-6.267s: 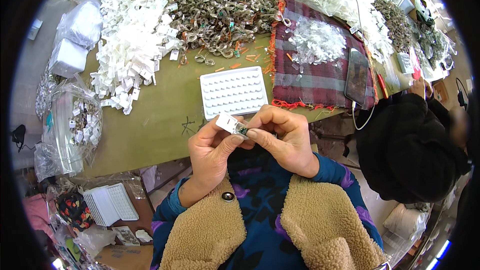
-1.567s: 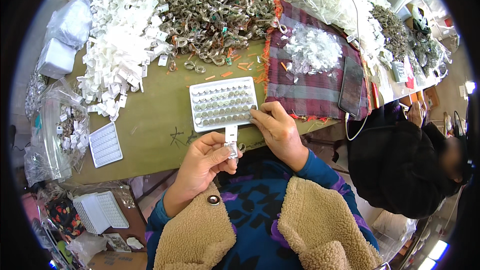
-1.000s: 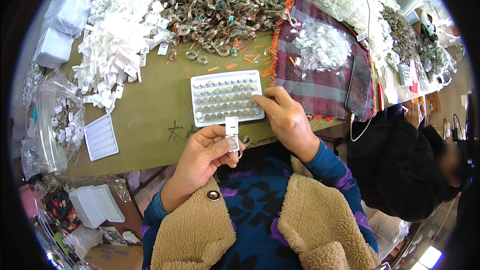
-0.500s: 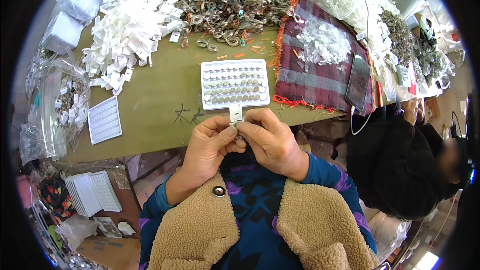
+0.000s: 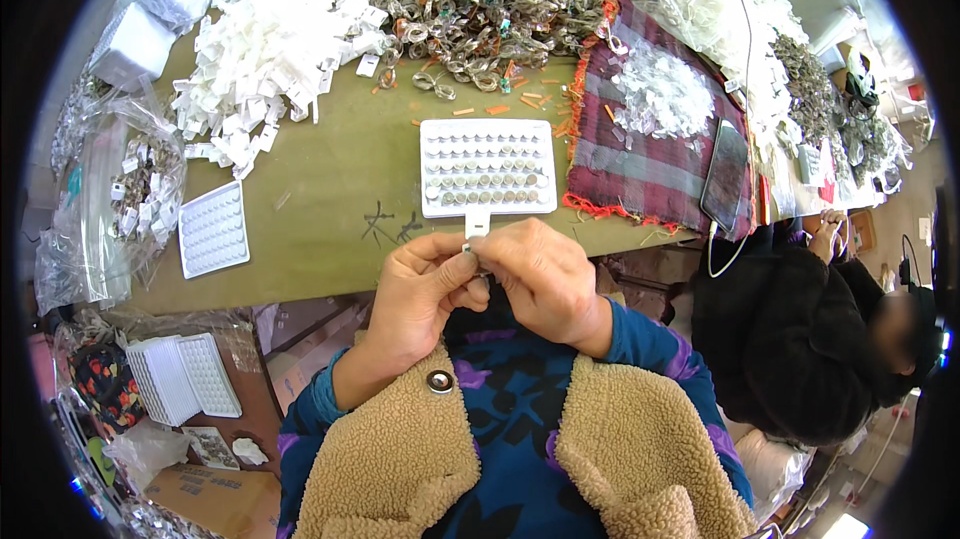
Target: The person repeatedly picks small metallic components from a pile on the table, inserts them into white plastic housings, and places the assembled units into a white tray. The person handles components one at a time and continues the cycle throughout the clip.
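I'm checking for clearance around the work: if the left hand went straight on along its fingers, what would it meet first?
Most likely the right hand, whose fingertips meet the left hand by the small white part; whether they touch is hidden.

small white plastic piece, pinched in fingers, far end exposed

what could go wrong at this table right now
The small white piece in the left hand, with the right hand against it, might slip and drop past the table. The tray of discs sits just beyond, so a knock could scatter them. The cable from the phone hangs over the edge and could snag.
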Action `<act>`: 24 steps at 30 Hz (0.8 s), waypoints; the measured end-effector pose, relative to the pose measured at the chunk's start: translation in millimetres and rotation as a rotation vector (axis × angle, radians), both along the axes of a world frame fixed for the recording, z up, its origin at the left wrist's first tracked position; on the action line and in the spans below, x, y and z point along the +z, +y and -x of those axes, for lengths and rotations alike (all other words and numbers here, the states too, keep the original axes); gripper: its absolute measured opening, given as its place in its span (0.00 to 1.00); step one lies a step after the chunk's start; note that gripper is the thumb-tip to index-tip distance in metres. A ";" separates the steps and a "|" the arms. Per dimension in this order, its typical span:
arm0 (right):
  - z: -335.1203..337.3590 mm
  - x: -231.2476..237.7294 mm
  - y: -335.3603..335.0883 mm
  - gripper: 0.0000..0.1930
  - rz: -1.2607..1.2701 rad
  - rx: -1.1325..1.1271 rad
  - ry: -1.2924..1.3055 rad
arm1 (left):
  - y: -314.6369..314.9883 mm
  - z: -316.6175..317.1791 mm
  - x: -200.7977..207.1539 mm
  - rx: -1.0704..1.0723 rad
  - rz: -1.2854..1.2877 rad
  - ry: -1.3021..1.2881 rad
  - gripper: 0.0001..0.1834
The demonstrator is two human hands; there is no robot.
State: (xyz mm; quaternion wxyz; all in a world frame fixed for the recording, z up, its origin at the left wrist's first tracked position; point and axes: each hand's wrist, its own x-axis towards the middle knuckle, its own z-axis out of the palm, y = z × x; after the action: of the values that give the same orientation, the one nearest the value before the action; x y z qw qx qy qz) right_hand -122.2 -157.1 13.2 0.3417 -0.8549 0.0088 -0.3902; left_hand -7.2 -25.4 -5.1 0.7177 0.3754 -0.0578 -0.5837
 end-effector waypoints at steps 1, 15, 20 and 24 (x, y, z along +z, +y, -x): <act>-1.0 -3.9 -3.2 0.23 0.054 0.028 -0.037 | -1.6 -0.7 -0.1 -0.001 -0.022 -0.027 0.09; 5.2 -26.5 -69.0 0.20 -0.075 -0.372 0.157 | -26.2 -6.5 5.5 -0.094 -0.123 -0.159 0.11; 6.7 -25.1 -71.8 0.18 -0.017 -0.338 0.188 | -28.6 -7.6 4.6 -0.084 -0.083 -0.174 0.12; 9.8 -8.4 -65.3 0.15 -0.146 -0.294 0.204 | -27.9 -7.6 5.4 -0.089 -0.094 -0.127 0.13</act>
State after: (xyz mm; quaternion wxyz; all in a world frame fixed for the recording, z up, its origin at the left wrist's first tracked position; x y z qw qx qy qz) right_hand -132.1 -222.4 4.8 0.3395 -0.8525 0.1965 -0.3454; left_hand 0.3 -53.3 0.3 0.6676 0.4420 -0.0926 -0.5920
